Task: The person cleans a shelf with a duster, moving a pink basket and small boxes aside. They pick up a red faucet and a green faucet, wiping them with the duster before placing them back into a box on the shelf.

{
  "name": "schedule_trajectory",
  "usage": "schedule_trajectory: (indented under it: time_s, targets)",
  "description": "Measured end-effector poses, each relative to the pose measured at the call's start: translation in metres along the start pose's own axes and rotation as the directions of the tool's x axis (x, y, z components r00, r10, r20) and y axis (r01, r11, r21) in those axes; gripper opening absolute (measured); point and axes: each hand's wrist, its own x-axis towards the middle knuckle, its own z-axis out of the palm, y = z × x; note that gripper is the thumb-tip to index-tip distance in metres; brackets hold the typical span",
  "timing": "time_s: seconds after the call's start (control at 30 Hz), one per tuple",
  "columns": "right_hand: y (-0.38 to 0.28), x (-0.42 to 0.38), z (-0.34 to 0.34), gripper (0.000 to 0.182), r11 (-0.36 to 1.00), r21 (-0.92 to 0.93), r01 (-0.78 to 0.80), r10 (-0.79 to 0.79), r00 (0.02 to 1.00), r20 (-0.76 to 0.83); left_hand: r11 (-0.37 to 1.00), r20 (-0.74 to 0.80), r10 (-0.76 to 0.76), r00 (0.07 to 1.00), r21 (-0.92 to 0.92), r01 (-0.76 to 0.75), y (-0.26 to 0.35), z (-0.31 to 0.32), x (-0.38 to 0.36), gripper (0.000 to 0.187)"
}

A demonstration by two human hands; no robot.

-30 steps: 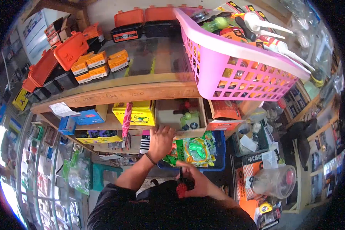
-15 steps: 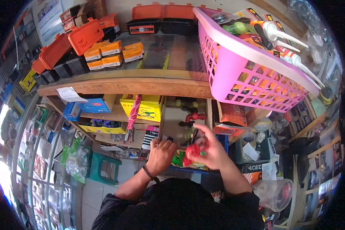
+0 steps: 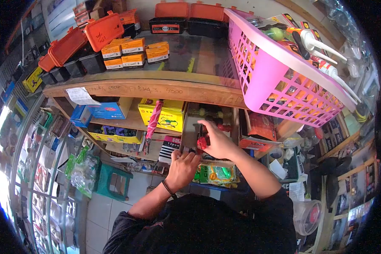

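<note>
My right hand (image 3: 219, 143) is over an open wooden drawer (image 3: 191, 127), its fingers around a small glossy red object (image 3: 202, 142) with a dark part above; the exact kind is not clear. My left hand (image 3: 183, 168) is closed at the near left edge of the drawer, fingertips curled; what they grip, if anything, is hidden. Deeper in the drawer lie a red piece (image 3: 224, 127) and a yellowish piece (image 3: 216, 114). Just below the hands are green and yellow packets (image 3: 218, 174). Left of the drawer stands a black-and-white striped box (image 3: 168, 151).
A pink basket (image 3: 262, 84) full of tubes overhangs the counter's right side. Orange-lidded black cases (image 3: 169, 26) and small orange boxes (image 3: 133, 53) stand on the glass top. A folded pink umbrella-like item (image 3: 154, 120) hangs before a yellow box (image 3: 163, 116). A green stool (image 3: 114, 180) is at lower left.
My right hand has moved forward and left with the red object, from over the green packets into the drawer area. My left hand shifted slightly right. The view has shifted a little.
</note>
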Motion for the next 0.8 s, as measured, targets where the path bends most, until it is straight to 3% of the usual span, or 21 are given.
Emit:
schedule_trajectory:
  time_s: [0.23, 0.33, 0.4, 0.43, 0.57, 0.8]
  targets:
    - [0.006, 0.007, 0.007, 0.075, 0.999, -0.029, 0.020, -0.018, 0.997, 0.069, 1.000, 0.001, 0.019, 1.000, 0.003, -0.019, -0.001, -0.002, 0.003, 0.012]
    - [0.002, 0.001, 0.001, 0.064, 0.998, -0.042, -0.051, 0.056, 0.989, 0.137, 0.999, 0.003, 0.031, 1.000, 0.009, -0.031, -0.002, -0.001, 0.003, 0.011]
    - [0.009, -0.004, 0.002, 0.048, 0.993, -0.103, 0.064, -0.044, 0.982, 0.184, 0.999, -0.001, 0.041, 0.999, -0.005, -0.041, -0.004, 0.001, 0.003, 0.011]
    - [0.009, -0.008, 0.002, 0.037, 0.997, -0.053, 0.063, -0.055, 0.987, 0.150, 0.999, -0.002, 0.041, 0.999, -0.008, -0.041, -0.004, 0.001, 0.003, 0.011]
    - [0.005, -0.009, 0.005, 0.037, 0.997, -0.079, 0.025, -0.011, 0.984, 0.176, 0.999, -0.011, 0.042, 0.999, -0.028, -0.042, -0.004, 0.001, 0.004, 0.012]
    - [0.010, 0.003, 0.017, 0.029, 0.977, -0.207, 0.047, -0.031, 0.996, 0.083, 0.998, 0.016, 0.052, 0.999, -0.027, -0.052, -0.005, 0.000, 0.003, 0.014]
